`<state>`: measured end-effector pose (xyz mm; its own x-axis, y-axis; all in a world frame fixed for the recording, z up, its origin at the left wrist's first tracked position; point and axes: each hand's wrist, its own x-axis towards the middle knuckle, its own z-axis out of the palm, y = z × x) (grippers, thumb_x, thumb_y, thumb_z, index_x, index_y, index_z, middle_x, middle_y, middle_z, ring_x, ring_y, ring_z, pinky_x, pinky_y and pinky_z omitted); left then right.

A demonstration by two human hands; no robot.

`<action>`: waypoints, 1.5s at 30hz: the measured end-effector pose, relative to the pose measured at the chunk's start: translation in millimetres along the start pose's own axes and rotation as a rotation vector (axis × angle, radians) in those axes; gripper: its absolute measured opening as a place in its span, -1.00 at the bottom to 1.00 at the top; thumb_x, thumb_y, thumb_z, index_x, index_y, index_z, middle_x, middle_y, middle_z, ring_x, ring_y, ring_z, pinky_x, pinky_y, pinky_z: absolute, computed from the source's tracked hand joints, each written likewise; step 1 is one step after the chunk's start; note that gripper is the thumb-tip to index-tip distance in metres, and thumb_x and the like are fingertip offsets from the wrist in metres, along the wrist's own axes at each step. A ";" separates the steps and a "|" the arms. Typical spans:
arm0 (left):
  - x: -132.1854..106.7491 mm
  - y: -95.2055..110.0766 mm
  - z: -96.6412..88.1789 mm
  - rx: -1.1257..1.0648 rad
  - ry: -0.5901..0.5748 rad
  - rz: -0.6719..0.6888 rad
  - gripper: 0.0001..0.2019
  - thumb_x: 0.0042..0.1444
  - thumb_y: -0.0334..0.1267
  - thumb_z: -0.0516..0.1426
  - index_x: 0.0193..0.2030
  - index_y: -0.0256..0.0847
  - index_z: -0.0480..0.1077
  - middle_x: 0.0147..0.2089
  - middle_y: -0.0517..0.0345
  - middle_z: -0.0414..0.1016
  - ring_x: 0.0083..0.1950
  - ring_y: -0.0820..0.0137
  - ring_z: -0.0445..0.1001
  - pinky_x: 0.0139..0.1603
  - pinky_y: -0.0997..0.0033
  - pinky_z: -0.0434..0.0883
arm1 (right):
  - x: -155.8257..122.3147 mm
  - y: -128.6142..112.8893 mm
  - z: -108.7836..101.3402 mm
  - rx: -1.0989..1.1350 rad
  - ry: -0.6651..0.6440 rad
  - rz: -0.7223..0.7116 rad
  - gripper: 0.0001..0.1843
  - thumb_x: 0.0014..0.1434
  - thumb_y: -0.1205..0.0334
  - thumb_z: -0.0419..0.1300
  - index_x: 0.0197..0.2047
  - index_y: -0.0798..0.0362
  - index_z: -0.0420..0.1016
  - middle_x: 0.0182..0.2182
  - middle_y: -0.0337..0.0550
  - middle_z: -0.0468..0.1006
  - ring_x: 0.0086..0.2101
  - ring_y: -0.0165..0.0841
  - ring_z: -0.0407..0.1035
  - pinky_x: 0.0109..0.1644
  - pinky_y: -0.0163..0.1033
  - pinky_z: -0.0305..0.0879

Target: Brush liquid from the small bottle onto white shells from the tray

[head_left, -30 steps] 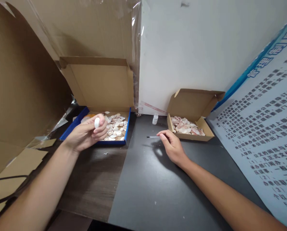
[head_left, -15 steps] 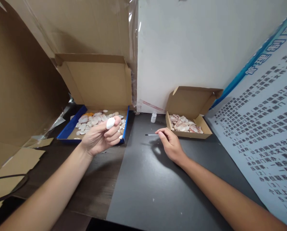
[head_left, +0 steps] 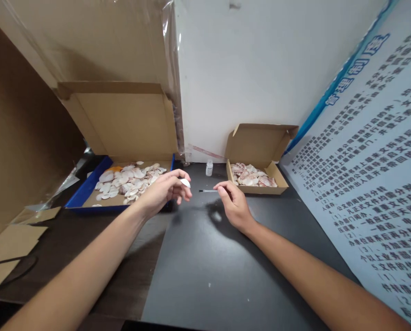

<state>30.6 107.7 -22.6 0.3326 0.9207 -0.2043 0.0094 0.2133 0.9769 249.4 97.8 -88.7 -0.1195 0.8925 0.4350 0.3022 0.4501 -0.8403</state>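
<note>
Moving rightward, your left hand point(head_left: 162, 191) is clearing the blue-sided box point(head_left: 77, 198), where half a second ago it was covering part of the shell pile point(head_left: 131, 177). Its lower fingers are spreading from their earlier curl, yet its grip is staying narrow, pinching one white shell point(head_left: 185, 183). That shell is now hanging between your hands, near the dark tip of the brush point(head_left: 208, 191). Your right hand point(head_left: 233, 204) is keeping its narrow pinch on the brush handle, much as before.

The white shell is looking smooth and small, tilting so that only part of its surface is showing; your fingers are hiding the rest. The brush is lying nearly level in your grip, thin and pale-handled, its black bristles pointing left. Behind it a small bottle point(head_left: 209, 168) is standing on the bench point(head_left: 191, 271), and farther right a brown box point(head_left: 260, 190) is holding pinkish shells point(head_left: 251, 175).
</note>
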 end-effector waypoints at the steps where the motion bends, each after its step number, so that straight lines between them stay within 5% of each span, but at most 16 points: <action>1: 1.1 -0.5 1.7 -0.014 -0.021 0.002 -0.89 0.06 -0.29 0.03 -0.25 -0.22 0.28 -0.43 0.07 0.55 -0.42 0.42 0.50 -0.48 0.53 0.33 | 0.0 -0.3 -0.2 0.002 0.017 -0.004 -0.75 0.35 0.14 0.01 -0.22 0.06 0.45 -0.30 -0.15 0.45 -0.28 -0.33 0.34 -0.19 -0.26 0.22; 8: 4.2 -9.0 16.1 0.089 0.054 0.005 -0.71 0.11 -0.07 0.13 -0.13 -0.19 0.24 -0.29 0.10 0.57 -0.45 0.45 0.52 -0.48 0.52 0.36 | -0.9 -4.8 -1.0 -0.010 0.154 -0.014 -0.76 0.33 0.13 0.00 -0.15 0.05 0.44 -0.32 -0.16 0.37 -0.39 -0.37 0.26 -0.29 -0.26 0.23; 15: 2.3 -25.2 28.2 0.054 0.049 -0.045 -0.62 0.08 0.02 0.18 -0.16 -0.21 0.23 -0.03 -0.06 0.53 -0.39 0.46 0.54 -0.46 0.50 0.40 | -4.2 -7.0 -0.8 -0.023 0.095 -0.047 -0.76 0.33 0.13 0.02 -0.19 0.04 0.46 -0.35 -0.17 0.38 -0.41 -0.38 0.27 -0.31 -0.26 0.23; 19: 2.9 -36.2 26.7 -0.015 0.015 -0.044 -0.66 0.05 -0.01 0.21 -0.21 -0.22 0.28 -0.28 0.12 0.50 -0.43 0.52 0.45 -0.46 0.54 0.35 | -6.2 -5.5 0.6 -0.016 0.024 -0.020 -0.76 0.32 0.09 0.04 -0.18 0.02 0.46 -0.39 -0.19 0.42 -0.45 -0.39 0.26 -0.34 -0.26 0.23; 24: 4.8 -46.9 24.8 -0.032 0.008 -0.080 -0.68 0.05 -0.01 0.21 -0.25 -0.22 0.32 -0.58 0.36 0.20 -0.57 0.65 0.14 -0.54 0.64 0.12 | -6.2 -4.0 0.3 -0.043 0.056 0.017 -0.76 0.31 0.10 0.05 -0.14 0.02 0.46 -0.41 -0.20 0.43 -0.47 -0.39 0.25 -0.36 -0.26 0.22; 45: 4.6 -55.6 24.9 -0.038 -0.046 -0.062 -0.69 0.08 0.00 0.19 -0.29 -0.20 0.27 -0.62 0.38 0.15 -0.58 0.65 0.08 -0.50 0.61 0.10 | -7.0 -3.3 -0.8 -0.029 -0.006 0.006 -0.81 0.28 0.16 0.04 -0.15 0.02 0.41 -0.45 -0.25 0.34 -0.50 -0.40 0.20 -0.41 -0.28 0.19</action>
<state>55.1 92.0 -76.2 0.3759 0.8895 -0.2599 -0.0040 0.2821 0.9594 250.0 90.0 -88.6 -0.1236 0.8955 0.4275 0.3300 0.4434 -0.8334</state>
